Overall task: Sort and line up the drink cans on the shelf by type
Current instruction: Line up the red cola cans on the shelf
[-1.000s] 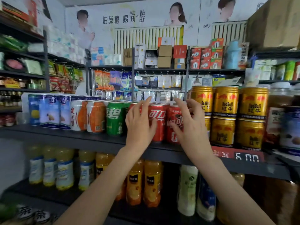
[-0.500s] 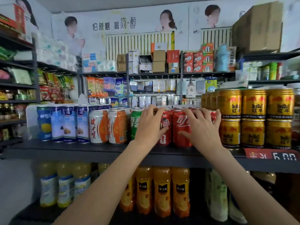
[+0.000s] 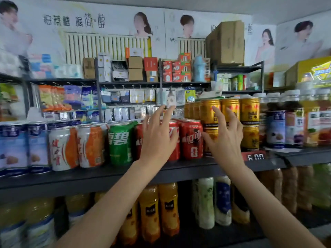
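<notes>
A dark shelf (image 3: 107, 176) carries a row of cans: blue-and-white cans (image 3: 16, 149) at the left, two orange-and-white cans (image 3: 77, 147), a green can (image 3: 120, 142), red cola cans (image 3: 191, 138), then stacked gold cans (image 3: 249, 111) at the right. My left hand (image 3: 158, 136) is raised in front of the red cola cans with fingers spread, holding nothing. My right hand (image 3: 223, 138) is also spread, in front of the gold cans just right of the red ones. Whether either hand touches a can is unclear.
Jars and bottles (image 3: 293, 122) stand to the right of the gold cans. A price tag (image 3: 255, 156) is fixed to the shelf edge. Juice bottles (image 3: 159, 210) fill the lower shelf. Boxes and hanging packets crowd the back shelves.
Both hands have lifted off the red cola cans and their fingers have spread. The right hand has shifted right, in front of the gold cans. The camera view has tilted up and moved closer.
</notes>
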{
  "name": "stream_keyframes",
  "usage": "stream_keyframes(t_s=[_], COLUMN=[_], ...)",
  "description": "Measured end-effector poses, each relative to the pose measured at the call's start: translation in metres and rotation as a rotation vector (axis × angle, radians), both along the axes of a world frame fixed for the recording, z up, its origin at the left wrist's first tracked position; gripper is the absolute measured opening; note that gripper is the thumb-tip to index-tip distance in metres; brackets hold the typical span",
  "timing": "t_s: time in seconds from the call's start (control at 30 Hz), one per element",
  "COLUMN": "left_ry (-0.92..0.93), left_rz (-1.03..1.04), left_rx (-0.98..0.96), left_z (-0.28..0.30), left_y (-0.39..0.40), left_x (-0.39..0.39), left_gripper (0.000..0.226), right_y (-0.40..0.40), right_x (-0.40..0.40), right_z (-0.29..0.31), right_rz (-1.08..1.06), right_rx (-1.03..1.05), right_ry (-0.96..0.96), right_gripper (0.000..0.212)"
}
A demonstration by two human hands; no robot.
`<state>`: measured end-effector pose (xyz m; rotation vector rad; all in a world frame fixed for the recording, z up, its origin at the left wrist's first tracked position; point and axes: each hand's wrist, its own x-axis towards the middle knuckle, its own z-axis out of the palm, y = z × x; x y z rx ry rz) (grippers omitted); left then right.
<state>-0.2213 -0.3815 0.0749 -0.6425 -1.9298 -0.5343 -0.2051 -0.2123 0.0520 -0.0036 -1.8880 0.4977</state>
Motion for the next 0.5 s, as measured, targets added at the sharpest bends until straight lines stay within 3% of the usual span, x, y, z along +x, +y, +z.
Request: stream_keyframes(t_s=[0.23, 0.3, 0.5], left_ry=[0.016, 0.034, 0.028], left_rz=[-0.140, -0.111, 0.021], left_rx=[-0.031, -0.002, -0.001], left_z=[0.005, 0.000, 0.002], left_y=[0.088, 0.147, 0.204], left_x=[0.009, 0.008, -0.006], left_gripper=[0.062, 0.061, 0.063], right_y=[0.108, 0.167, 0.208], right_x=[0.010, 0.006, -0.023], right_z=[0.014, 0.018, 0.014], right_rz=[0.099, 0.160, 0.474], right_rx=[-0.324, -0.219, -0.103], right_ry=[-0.054, -0.178, -0.341], right_gripper=[0.069, 0.070, 0.086])
